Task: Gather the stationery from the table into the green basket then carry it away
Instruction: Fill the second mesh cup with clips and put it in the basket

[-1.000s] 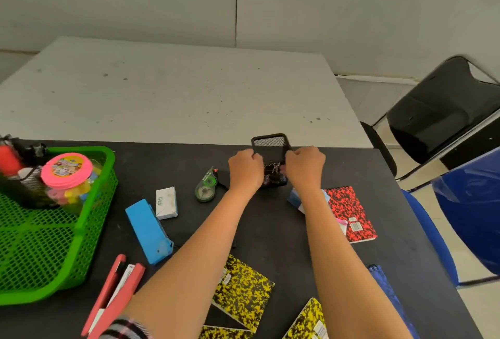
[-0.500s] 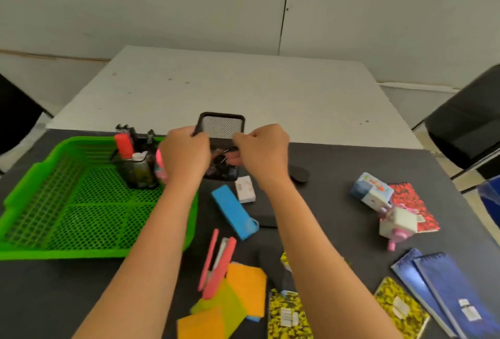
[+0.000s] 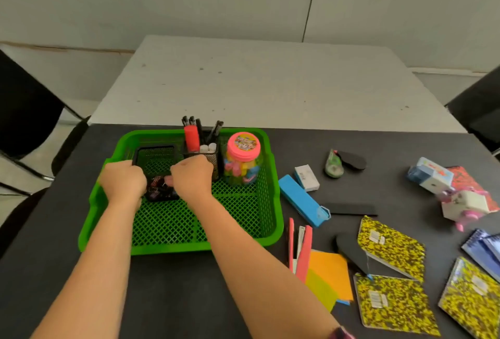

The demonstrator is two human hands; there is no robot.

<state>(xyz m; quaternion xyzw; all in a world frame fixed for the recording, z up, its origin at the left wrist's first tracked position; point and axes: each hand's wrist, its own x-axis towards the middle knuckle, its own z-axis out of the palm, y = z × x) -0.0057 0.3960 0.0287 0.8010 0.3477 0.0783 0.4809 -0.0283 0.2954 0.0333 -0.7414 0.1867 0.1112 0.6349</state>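
Note:
The green basket (image 3: 270, 203) sits on the black table at centre left. Inside it, my left hand (image 3: 124, 183) and my right hand (image 3: 192, 179) both grip a black mesh holder (image 3: 155, 157) with binder clips at its bottom, near the basket's back left. A mesh pen cup (image 3: 213, 158) with markers and a pink-lidded jar (image 3: 243, 158) stand behind it in the basket. On the table to the right lie a blue stapler (image 3: 303, 203), a white box (image 3: 307, 177), a tape dispenser (image 3: 334, 164), a pink stapler (image 3: 301, 246), sticky notes (image 3: 328, 276) and yellow notebooks (image 3: 389, 246).
A white table (image 3: 259, 81) adjoins the far edge of the black table (image 3: 176, 298). Black chairs stand at the left (image 3: 24, 111) and the right (image 3: 479, 111). Small sharpener boxes (image 3: 433, 179), a red notebook (image 3: 470, 179) and blue notepads (image 3: 484, 249) lie at the far right.
Both hands carried the black mesh holder from the table's middle leftward and lowered it into the green basket. The view swung left with them.

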